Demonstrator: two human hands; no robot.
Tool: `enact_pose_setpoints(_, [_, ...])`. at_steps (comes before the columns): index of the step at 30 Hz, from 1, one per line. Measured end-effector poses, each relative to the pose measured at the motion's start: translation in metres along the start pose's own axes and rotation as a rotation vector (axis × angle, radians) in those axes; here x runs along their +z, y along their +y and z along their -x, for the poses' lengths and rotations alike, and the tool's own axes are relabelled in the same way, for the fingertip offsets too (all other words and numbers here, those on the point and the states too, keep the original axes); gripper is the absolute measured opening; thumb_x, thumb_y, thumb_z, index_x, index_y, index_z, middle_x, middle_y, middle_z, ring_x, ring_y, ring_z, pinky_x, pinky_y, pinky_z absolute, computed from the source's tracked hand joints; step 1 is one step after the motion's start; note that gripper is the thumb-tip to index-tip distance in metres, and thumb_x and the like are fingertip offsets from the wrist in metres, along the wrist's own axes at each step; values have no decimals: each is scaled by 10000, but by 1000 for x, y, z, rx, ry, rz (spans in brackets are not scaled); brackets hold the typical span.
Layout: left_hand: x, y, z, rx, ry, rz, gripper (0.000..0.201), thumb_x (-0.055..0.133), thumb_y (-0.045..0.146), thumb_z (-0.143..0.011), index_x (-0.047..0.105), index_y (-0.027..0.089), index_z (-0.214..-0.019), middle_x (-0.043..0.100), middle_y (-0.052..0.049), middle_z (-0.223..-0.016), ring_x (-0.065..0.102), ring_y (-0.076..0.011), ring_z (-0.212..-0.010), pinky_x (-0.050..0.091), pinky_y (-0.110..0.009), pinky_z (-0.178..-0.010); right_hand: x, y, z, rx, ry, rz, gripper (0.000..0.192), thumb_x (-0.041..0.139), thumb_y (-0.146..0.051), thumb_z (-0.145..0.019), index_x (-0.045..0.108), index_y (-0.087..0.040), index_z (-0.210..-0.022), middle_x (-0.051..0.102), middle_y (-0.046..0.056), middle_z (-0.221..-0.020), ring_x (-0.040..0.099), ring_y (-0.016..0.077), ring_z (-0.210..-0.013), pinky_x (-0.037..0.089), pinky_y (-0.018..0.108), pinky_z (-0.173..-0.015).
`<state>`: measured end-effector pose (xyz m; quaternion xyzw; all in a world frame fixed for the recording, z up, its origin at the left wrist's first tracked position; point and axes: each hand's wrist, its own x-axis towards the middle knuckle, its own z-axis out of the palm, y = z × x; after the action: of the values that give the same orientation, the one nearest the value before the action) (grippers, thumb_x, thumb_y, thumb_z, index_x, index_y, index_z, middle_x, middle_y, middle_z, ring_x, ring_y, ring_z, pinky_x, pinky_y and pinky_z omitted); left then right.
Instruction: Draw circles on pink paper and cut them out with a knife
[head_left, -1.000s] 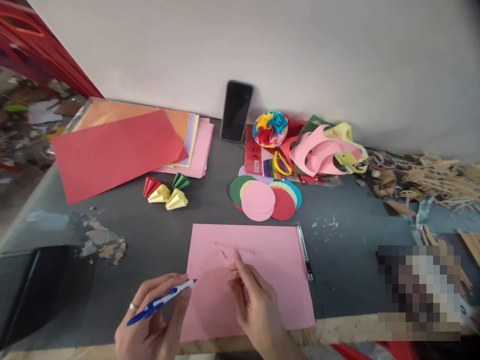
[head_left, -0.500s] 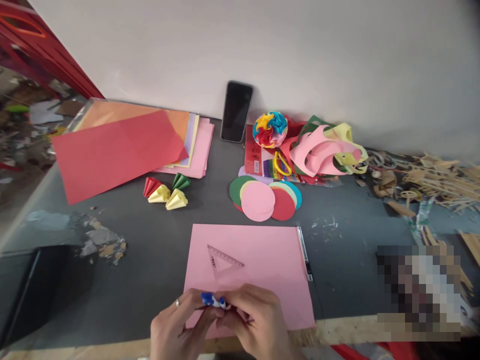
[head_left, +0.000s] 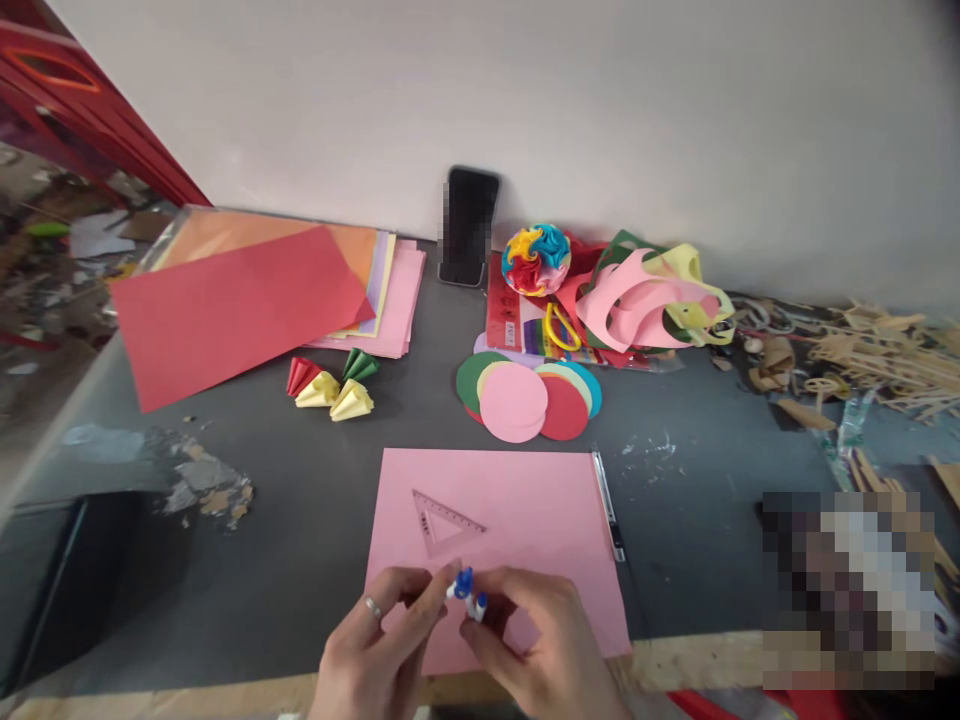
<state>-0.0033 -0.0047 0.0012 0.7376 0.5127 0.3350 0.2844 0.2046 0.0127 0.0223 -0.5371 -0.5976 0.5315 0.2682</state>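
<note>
Both hands gripping one blue-and-white pen [head_left: 466, 592] low over the pink sheet [head_left: 525, 500]: left hand [head_left: 379, 650] pinching one end, right hand [head_left: 536, 650] the other. Probably uncapping. Next, likely tracing against the clear set square [head_left: 442, 520] lying just beyond.

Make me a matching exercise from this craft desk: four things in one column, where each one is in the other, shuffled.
1. blue and white pen
2. clear triangular ruler
3. black phone
4. large red paper sheet

a. leaning on the wall
b. lying on the pink paper sheet
c. atop the stack of coloured paper
d. held by both hands

Pairs: 1-d, 2-b, 3-a, 4-c
</note>
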Motion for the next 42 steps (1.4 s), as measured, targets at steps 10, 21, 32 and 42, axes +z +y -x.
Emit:
enact_pose_setpoints(10, [23, 1, 4, 158, 90, -505, 669, 650, 61, -882, 489, 220, -1511, 645, -115, -1469, 549, -251, -1425, 441, -375, -1212, -38, -1, -1, 69, 5, -237, 394, 616, -347, -958, 641, -422, -1345, 729, 98, -985, 722, 228, -806, 642, 353, -679])
enact_pose_setpoints(21, [42, -17, 21, 99, -69, -669, 595, 634, 204, -936, 488, 240, -1511, 395, -136, -1673, 383, -312, -1538, 338, -502, -1292, -22, -14, -60, 131, 60, -357, 240, 530, -399, -1017, 596, -238, -1182, 644, -12, -856, 491, 96, -616, 487, 227, -568])
enact_pose_setpoints(32, [36, -12, 11, 33, 21, -753, 683, 705, 151, -885, 482, 260, -1521, 526, -181, -1534, 526, -349, -1428, 525, -489, -1155, -2, 21, -85, -17, 233, -410, 212, 403, -444, -1063, 520, -296, -967, 752, 21, -885, 458, 52, -467, 310, 315, -475])
enact_pose_setpoints(42, [40, -8, 9, -10, 13, -720, 646, 636, 137, -918, 474, 272, -1528, 536, -200, -1502, 570, -387, -1383, 632, -458, -989, 0, 17, -88, 14, 219, -413, 278, 402, -512, -1058, 542, -303, -940, 695, 9, -822, 578, 97, -594, 431, 344, -591])
